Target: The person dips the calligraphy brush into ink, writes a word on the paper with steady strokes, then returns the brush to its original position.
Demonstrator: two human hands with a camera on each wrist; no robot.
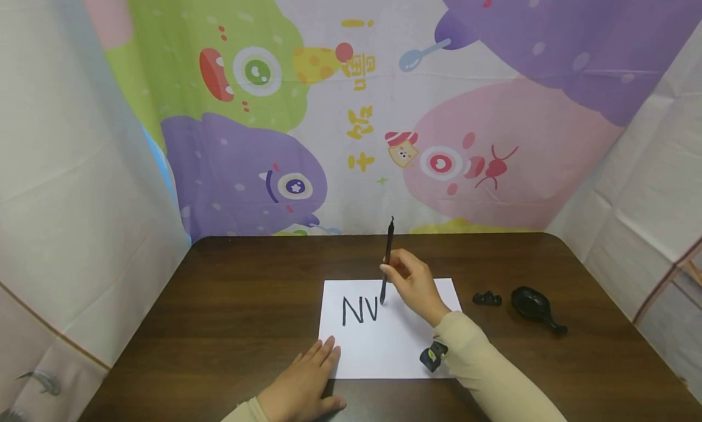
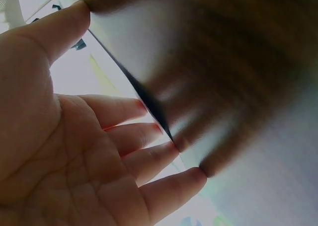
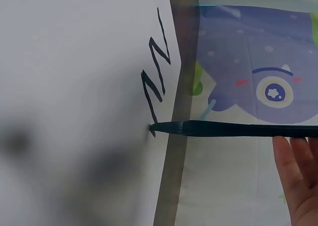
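My right hand [image 1: 417, 285] pinches a black writing brush [image 1: 389, 245] between thumb and fingers, the brush standing nearly upright. Its tip meets a sheet of white paper [image 1: 389, 349], beside black strokes [image 1: 359, 311] that look like an N and a V. In the right wrist view the brush [image 3: 223, 128] crosses toward the paper [image 3: 74, 47], its bristles at the lower end of the zigzag line. At the sheet's lower left corner my left hand [image 1: 307, 379] rests with fingers spread, fingertips on the paper's edge. The left wrist view shows the palm and fingers of this hand [image 2: 89, 151].
Right of the paper lie a small black brush rest [image 1: 487, 298] and a black dish with a handle [image 1: 532, 303]. They sit on a dark wooden table [image 1: 236, 312]. Behind it hangs a cloth [image 1: 362, 203] printed with cartoon monsters; pale cloth hangs at both sides.
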